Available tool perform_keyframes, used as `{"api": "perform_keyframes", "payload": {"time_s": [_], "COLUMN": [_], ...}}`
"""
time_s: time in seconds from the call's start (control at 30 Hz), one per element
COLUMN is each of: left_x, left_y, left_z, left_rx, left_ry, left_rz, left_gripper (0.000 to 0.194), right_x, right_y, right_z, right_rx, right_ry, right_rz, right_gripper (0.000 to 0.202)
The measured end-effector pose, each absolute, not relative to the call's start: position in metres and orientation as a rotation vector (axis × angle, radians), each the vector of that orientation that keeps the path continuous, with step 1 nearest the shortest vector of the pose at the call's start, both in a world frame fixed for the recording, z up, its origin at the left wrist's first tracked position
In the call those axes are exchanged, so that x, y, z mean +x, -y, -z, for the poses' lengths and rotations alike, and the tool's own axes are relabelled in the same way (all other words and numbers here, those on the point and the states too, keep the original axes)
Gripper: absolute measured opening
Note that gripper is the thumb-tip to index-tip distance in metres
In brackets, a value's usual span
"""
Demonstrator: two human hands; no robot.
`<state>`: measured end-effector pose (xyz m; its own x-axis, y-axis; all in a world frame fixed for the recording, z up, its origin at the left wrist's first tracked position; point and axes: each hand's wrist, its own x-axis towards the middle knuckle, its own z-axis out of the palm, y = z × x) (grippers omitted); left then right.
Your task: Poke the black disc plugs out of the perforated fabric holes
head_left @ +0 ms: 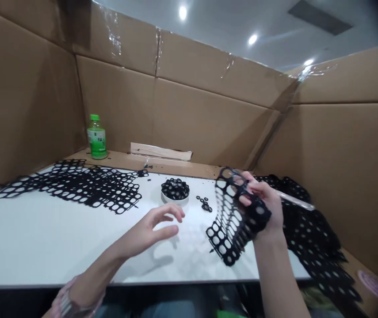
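Observation:
My right hand [268,201] grips a black sheet full of round holes [230,216], which hangs down and curls above the white table [85,243]. A pale, glossy stick [296,201] runs out to the right from behind that hand; whether the fingers hold it too, I cannot tell. My left hand [157,225] hovers empty over the table, thumb and fingers apart. Beyond it stands a small white bowl [175,199] heaped with small black pieces [175,187]. Several small black rings [205,203] lie loose to the right of the bowl.
Punched-out black netting [85,183] spreads over the table's left side. At the right, black sheets with round marks [315,238] pile up past the table edge. A green bottle [97,139] stands at the back left. Cardboard walls [202,117] surround the table; a cardboard strip [160,151] lies behind.

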<state>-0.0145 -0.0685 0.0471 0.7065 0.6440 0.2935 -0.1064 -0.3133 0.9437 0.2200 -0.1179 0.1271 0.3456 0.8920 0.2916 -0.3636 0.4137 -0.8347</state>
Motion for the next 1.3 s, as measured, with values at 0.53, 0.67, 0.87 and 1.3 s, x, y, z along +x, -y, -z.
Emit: {"api": "perform_keyframes", "payload": {"time_s": [0.53,0.67,0.87,1.3], "left_x": [0.027,0.016,-0.015,-0.063], "left_y": [0.079,0.077,0.066,0.052], "left_z": [-0.086,-0.063,-0.055,0.014], "left_rx": [1.78,1.593,1.685,1.73], "left_ry": [-0.682,-0.72,-0.662,-0.915], "left_rz": [-1.207,-1.205,-0.936,-0.768], "left_gripper": [0.022,0.021,0.031,0.025], "right_x": [0.184,0.173,0.181,0.137], "right_y": [0.135,0.133,0.13,0.087], "right_z": [-0.095,-0.063,-0.086,-0.037], "right_rx": [-0.907,-0.974,-1.11,-0.874], "right_ry": [1.428,1.395,1.87,0.931], "right_rz": [-0.587,-0.847,-0.739,-0.98], "right_gripper": [0.045,0.032,0.025,0.018]}}
